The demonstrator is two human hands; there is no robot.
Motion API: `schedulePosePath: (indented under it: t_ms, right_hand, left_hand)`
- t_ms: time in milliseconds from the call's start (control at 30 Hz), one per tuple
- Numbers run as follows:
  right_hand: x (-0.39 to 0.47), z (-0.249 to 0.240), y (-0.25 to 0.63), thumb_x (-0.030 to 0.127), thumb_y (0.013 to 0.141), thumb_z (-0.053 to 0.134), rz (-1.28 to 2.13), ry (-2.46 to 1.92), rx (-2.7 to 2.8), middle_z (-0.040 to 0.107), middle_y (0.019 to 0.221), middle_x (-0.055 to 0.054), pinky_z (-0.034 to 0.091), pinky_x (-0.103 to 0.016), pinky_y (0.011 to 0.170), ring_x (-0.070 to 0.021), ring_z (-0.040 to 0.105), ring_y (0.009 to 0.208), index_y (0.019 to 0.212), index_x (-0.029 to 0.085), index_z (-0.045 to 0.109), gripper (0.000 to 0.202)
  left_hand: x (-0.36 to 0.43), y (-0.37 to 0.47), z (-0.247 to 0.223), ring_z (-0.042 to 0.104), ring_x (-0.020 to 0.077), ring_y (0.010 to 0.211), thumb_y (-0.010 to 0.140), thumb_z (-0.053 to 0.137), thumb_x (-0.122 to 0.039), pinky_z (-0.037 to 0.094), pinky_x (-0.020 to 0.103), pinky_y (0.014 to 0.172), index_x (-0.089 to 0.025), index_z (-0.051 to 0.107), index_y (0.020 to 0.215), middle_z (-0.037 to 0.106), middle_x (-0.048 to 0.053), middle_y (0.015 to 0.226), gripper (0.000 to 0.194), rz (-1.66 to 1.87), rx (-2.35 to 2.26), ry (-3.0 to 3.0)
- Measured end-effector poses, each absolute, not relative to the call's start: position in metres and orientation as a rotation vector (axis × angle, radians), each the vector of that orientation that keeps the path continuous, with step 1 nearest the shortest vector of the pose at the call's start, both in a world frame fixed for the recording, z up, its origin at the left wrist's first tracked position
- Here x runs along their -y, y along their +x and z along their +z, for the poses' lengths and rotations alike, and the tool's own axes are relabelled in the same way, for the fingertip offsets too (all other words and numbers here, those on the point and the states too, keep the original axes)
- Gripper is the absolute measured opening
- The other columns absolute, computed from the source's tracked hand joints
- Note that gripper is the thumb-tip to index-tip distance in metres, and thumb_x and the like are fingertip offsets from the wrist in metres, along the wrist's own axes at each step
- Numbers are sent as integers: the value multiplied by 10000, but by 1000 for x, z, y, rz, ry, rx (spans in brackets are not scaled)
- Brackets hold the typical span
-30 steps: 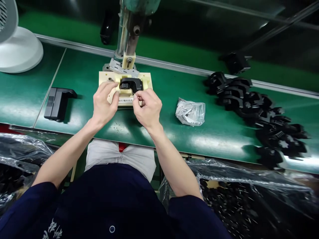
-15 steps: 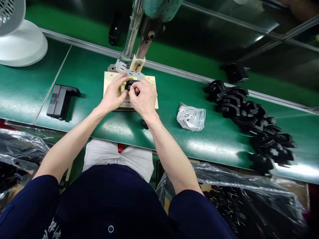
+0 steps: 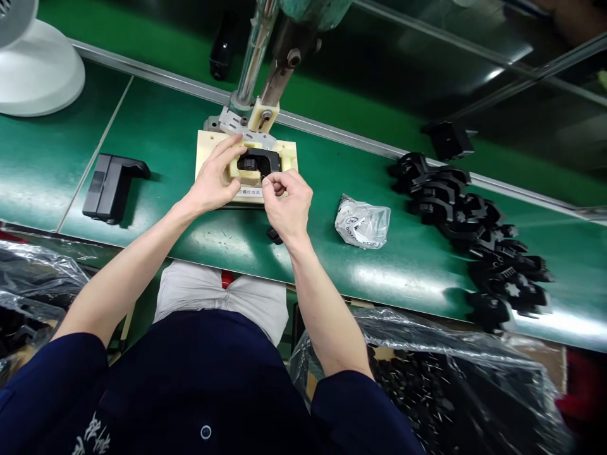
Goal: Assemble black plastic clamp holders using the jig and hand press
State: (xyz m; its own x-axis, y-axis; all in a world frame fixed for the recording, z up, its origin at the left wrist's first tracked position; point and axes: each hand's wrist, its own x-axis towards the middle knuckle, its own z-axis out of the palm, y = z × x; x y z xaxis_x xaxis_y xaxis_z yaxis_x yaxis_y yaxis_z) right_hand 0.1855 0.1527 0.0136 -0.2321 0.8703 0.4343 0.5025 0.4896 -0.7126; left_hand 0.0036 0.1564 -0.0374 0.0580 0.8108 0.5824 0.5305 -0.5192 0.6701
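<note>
A black plastic part [image 3: 271, 161] sits in the recess of a cream-coloured fixture block [image 3: 205, 146] with a printed label on its front. My left hand [image 3: 215, 177] rests at the block's left side, fingers spread, the fingertips by the part's left end. At the lower right corner of the part, my right hand [image 3: 287, 199] is closed in a pinch; whatever is between thumb and finger is too small to make out. Directly behind the block rises a press [image 3: 279, 76] with a metal post, and a slotted metal plate [image 3: 246, 131] lies at the block's back edge.
A black L-shaped housing [image 3: 111, 188] lies to the left, near a white fan base [image 3: 42, 69]. To the right are a crumpled plastic bag [image 3: 363, 221] and a long pile of black parts [image 3: 465, 221]. A small black piece [image 3: 274, 236] lies near the front edge. Plastic-lined boxes [image 3: 417, 379] stand below the table.
My right hand has moved right and toward me, from over the part's middle to its lower right corner, uncovering the part. My left hand has stayed nearly in place.
</note>
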Motion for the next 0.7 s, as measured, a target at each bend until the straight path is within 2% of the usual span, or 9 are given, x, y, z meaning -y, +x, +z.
schedulePosePath:
  t_ms: [167,300,400,500,700]
  right_hand:
    - [-152,11,189,187,835,525,499,-1112,1873,501,679,8,421,-270,667,-103,482,629,690,165,596,163]
    - [-168,12,190,261,898,527,348,-1071,1955,538,807,-30,459,-358,810,-165,544,811,770,183,602,168]
    - [-188,10,187,336,931,511,318,-1016,2064,542,943,-61,452,-439,919,-209,534,956,816,191,591,201]
    - [-207,7,182,373,932,504,336,-970,2183,532,1026,-79,430,-493,977,-233,520,1019,816,188,587,233]
    - [-217,7,177,375,890,548,462,-888,2244,540,1029,-74,467,-437,968,-207,535,989,768,184,595,231]
  left_hand:
    - [-157,2,-37,444,319,1360,835,585,-541,369,540,1128,-237,546,1222,512,121,1420,494,1439,-1356,2090]
    - [-157,2,-36,455,313,1351,825,597,-541,363,523,1139,-227,553,1217,526,128,1404,504,1464,-1345,2090]
    - [-157,3,-35,464,308,1344,824,593,-544,373,521,1133,-229,555,1214,530,125,1402,502,1456,-1373,2066]
    - [-156,4,-34,478,307,1332,829,591,-517,397,522,1114,-215,564,1205,536,134,1396,483,1456,-1392,2049]
    - [-155,5,-32,502,303,1309,822,616,-431,415,512,1106,-192,581,1192,559,139,1369,442,1469,-1394,2015]
